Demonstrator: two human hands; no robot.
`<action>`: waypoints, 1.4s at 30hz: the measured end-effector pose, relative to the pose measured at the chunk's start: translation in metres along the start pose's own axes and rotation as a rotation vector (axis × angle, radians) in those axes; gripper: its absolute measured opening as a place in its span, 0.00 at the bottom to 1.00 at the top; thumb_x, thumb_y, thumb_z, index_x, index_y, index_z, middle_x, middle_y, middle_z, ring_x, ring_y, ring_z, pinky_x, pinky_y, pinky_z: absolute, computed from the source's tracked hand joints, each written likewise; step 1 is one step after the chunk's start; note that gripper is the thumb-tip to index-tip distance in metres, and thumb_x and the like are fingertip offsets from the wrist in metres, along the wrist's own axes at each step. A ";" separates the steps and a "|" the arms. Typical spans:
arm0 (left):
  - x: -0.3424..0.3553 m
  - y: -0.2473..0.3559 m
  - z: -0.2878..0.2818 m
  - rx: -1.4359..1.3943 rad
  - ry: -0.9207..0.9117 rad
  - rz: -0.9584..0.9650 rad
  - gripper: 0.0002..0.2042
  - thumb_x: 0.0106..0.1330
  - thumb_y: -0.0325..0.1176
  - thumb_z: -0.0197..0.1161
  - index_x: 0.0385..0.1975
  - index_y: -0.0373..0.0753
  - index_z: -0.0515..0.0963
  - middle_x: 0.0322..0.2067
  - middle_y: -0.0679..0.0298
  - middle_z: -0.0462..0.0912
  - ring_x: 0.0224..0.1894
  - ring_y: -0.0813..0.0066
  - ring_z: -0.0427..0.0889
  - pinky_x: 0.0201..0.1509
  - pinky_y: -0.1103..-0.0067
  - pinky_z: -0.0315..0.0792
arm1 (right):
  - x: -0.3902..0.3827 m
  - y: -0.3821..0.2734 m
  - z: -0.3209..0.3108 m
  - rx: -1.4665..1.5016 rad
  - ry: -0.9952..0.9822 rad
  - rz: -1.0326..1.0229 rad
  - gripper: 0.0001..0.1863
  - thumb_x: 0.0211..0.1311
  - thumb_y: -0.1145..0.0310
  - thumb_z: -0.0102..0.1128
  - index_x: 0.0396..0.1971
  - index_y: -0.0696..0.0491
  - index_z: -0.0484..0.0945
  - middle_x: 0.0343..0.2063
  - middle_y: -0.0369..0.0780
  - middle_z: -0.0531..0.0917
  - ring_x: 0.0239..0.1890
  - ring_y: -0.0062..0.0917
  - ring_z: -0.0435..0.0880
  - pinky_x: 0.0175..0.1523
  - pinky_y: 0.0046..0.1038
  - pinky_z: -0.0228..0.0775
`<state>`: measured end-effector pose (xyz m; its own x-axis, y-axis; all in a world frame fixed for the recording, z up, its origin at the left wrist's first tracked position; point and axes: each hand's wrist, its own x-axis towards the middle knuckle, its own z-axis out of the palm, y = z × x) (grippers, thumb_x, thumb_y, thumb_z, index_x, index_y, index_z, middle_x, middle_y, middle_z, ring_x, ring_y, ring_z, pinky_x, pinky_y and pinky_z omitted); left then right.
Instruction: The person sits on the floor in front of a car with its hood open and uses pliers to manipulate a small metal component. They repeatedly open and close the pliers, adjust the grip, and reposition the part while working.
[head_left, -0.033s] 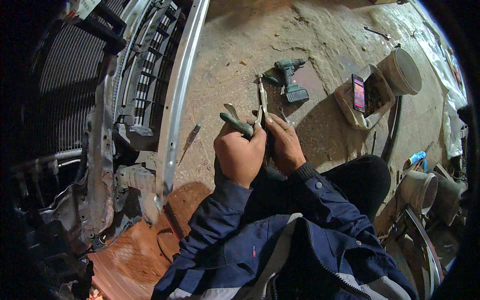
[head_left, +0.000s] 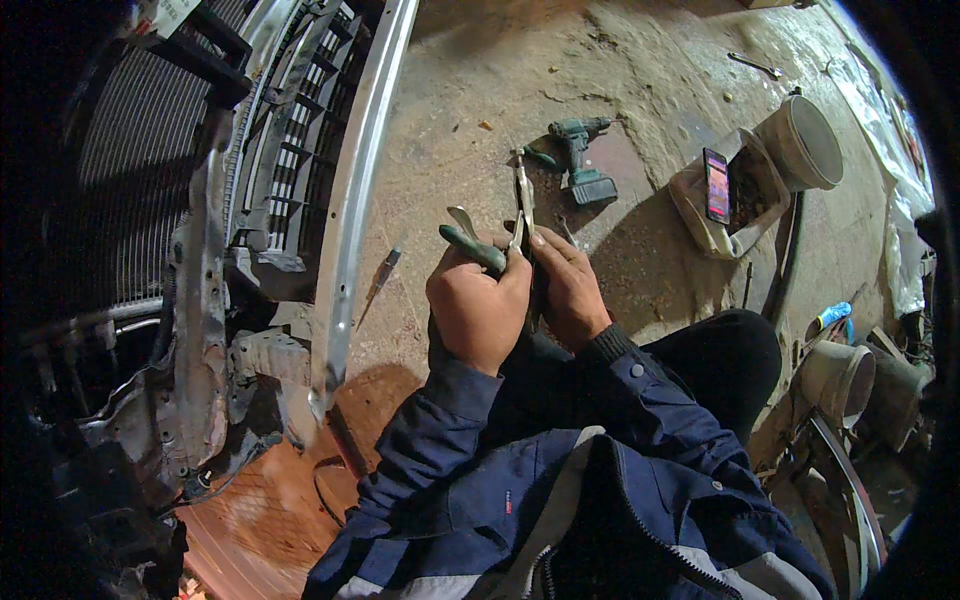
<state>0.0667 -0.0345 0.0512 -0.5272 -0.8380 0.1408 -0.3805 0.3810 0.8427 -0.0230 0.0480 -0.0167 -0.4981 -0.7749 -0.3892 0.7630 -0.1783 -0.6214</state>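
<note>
Both my hands are together in front of my knees, around what look like locking pliers (head_left: 526, 205) with long silver jaws pointing away from me. My left hand (head_left: 478, 312) is closed on them, and a green grip (head_left: 472, 248) and a silver lever (head_left: 460, 220) stick out to its left. My right hand (head_left: 570, 290) is closed too, its thumb and fingers pressed against the silver arm from the right. A dark edge shows between the palms; what it belongs to is hidden. Beyond the jaws a green-black cordless drill (head_left: 578, 165) lies on the floor.
At left stands a car's opened front, with radiator (head_left: 140, 180) and long metal bar (head_left: 360, 200). A screwdriver (head_left: 382, 280) lies beside it. To the right, a phone (head_left: 717, 187) rests on a bag (head_left: 690, 215), next to a bucket (head_left: 800, 140). A wrench (head_left: 755, 66) lies farther off.
</note>
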 end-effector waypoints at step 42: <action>-0.040 -0.012 -0.014 -0.170 -0.227 0.042 0.17 0.66 0.28 0.70 0.52 0.30 0.81 0.47 0.49 0.84 0.49 0.52 0.86 0.57 0.64 0.79 | -0.003 -0.001 -0.001 -0.172 -0.056 -0.036 0.18 0.82 0.62 0.63 0.61 0.59 0.81 0.36 0.30 0.80 0.39 0.14 0.82 0.41 0.21 0.73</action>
<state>0.1031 -0.0114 0.0429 -0.7035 -0.7069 0.0738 -0.2318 0.3263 0.9164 -0.0224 0.0513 -0.0150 -0.4964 -0.8034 -0.3290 0.6609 -0.1039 -0.7433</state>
